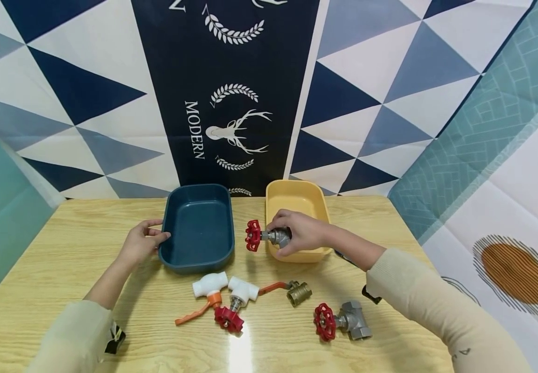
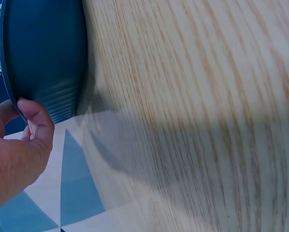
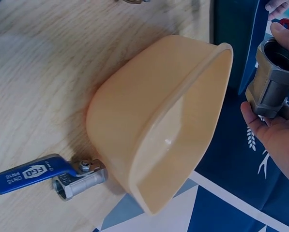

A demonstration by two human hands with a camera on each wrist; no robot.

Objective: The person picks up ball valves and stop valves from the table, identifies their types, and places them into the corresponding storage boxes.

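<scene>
My left hand (image 1: 142, 239) pinches the left rim of a dark blue bin (image 1: 199, 228); the left wrist view shows thumb and fingers on either side of that rim. My right hand (image 1: 305, 231) grips a grey metal gate valve (image 1: 279, 238) by its body, above the near left edge of a yellow bin (image 1: 296, 197). Its red handwheel (image 1: 252, 235) points left toward the blue bin. Seen from the right wrist, the valve's open threaded end (image 3: 281, 54) faces the camera, with thumb and fingers around the body.
Nearer on the wooden table lie a white valve with an orange lever (image 1: 210, 285), a white valve with a red handwheel (image 1: 243, 290), a brass ball valve (image 1: 299, 293) and another grey gate valve (image 1: 354, 321). A blue-handled ball valve (image 3: 81, 181) lies beside the yellow bin.
</scene>
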